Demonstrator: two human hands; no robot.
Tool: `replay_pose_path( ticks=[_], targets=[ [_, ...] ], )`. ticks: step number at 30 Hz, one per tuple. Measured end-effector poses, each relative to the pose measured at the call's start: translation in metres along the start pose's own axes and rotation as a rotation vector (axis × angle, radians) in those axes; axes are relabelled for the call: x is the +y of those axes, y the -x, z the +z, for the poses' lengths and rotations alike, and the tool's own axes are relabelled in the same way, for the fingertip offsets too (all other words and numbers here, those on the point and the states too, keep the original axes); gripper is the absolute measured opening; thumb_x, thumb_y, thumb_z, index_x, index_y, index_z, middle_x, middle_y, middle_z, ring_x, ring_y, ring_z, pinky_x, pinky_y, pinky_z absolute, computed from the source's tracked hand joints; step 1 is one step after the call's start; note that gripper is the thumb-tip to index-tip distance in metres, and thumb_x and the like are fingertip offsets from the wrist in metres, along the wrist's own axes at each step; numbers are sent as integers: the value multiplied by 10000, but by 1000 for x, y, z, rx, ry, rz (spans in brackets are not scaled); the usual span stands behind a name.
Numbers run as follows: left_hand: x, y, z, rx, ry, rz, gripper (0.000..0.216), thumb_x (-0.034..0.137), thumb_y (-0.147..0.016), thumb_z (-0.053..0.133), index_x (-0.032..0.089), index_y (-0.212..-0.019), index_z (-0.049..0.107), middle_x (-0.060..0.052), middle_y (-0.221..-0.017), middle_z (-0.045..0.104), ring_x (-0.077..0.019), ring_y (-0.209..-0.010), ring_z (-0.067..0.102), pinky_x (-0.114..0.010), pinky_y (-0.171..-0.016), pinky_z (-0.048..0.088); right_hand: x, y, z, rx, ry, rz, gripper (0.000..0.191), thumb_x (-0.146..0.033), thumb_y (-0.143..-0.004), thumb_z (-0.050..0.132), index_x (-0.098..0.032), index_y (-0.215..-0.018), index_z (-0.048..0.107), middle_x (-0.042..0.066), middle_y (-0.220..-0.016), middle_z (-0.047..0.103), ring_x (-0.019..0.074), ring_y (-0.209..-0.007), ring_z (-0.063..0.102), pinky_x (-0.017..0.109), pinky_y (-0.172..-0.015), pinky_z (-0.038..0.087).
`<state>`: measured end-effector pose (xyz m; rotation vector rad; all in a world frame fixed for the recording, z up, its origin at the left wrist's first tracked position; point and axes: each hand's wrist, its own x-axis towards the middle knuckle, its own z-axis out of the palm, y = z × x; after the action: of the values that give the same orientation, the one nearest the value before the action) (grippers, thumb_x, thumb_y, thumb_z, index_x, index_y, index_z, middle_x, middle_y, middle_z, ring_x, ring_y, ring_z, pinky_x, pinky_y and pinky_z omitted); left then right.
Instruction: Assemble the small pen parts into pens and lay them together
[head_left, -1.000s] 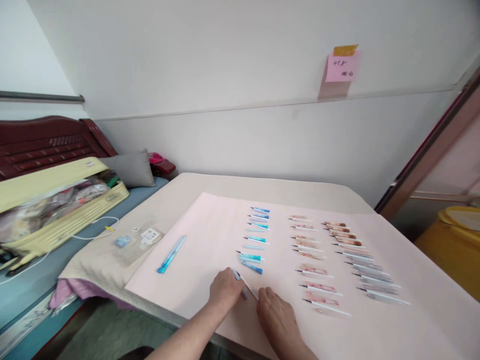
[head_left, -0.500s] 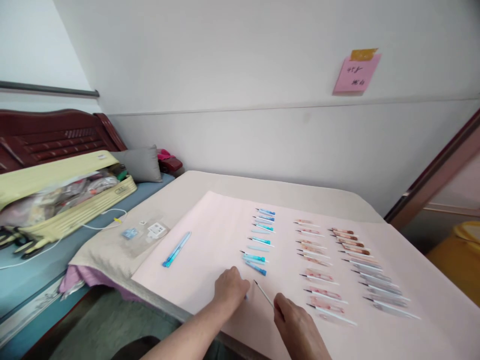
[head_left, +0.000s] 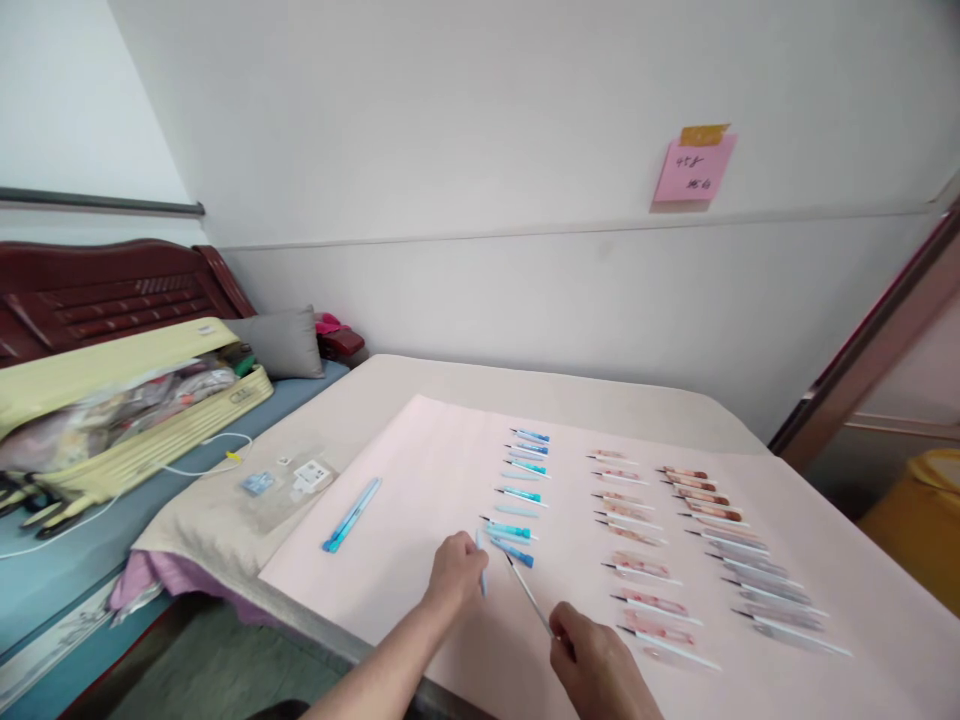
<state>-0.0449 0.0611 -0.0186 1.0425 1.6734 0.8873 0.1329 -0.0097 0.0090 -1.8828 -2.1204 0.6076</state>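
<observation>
On a pale pink sheet (head_left: 420, 480) lie columns of pen parts: blue ones (head_left: 519, 495), pink ones (head_left: 634, 545) and brown and grey ones (head_left: 731, 545). My left hand (head_left: 454, 572) is closed on a pale blue pen barrel (head_left: 480, 572) near the sheet's front edge. My right hand (head_left: 592, 655) pinches the end of a thin white refill (head_left: 529, 592), whose dark tip points up-left toward the barrel. The two parts are apart.
A whole blue pen (head_left: 351, 514) lies alone at the sheet's left. Small packets (head_left: 300, 478) rest on the beige table cover. A yellow suitcase (head_left: 112, 420) sits open on the bed at left. A pink note (head_left: 694, 168) hangs on the wall.
The hands have drawn apart: the refill now sits in my right hand, separate from the barrel held by my left. The view has shifted slightly.
</observation>
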Motion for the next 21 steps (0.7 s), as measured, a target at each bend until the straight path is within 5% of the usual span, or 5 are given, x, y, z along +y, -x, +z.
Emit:
replay_pose_path(
  ticks=[5, 12, 21],
  targets=[
    [17, -3, -12, -85, 387, -87, 65, 217, -680, 525, 178, -679, 473, -7, -615, 587, -102, -556, 568, -220, -539, 441, -9, 4, -7, 12, -141, -52, 194, -106, -733, 371, -216, -700, 526, -17, -594, 613, 125, -557, 546, 196, -521, 323],
    [15, -4, -18, -104, 702, -267, 45, 150, -660, 548, 121, -688, 528, -46, -628, 610, -94, -544, 581, -191, -521, 467, -7, 3, -2, -1, -186, -56, 183, -115, -715, 377, -205, -705, 535, -13, -599, 605, 125, -563, 539, 201, -531, 318],
    [11, 0, -16, -74, 789, -342, 39, 91, -659, 551, 118, -660, 522, -40, -589, 597, -91, -516, 568, -177, -472, 450, 6, 1, -14, -51, 270, 68, 208, -82, -755, 376, -190, -806, 547, 61, -752, 663, 198, -691, 620, 245, -513, 270]
  ],
)
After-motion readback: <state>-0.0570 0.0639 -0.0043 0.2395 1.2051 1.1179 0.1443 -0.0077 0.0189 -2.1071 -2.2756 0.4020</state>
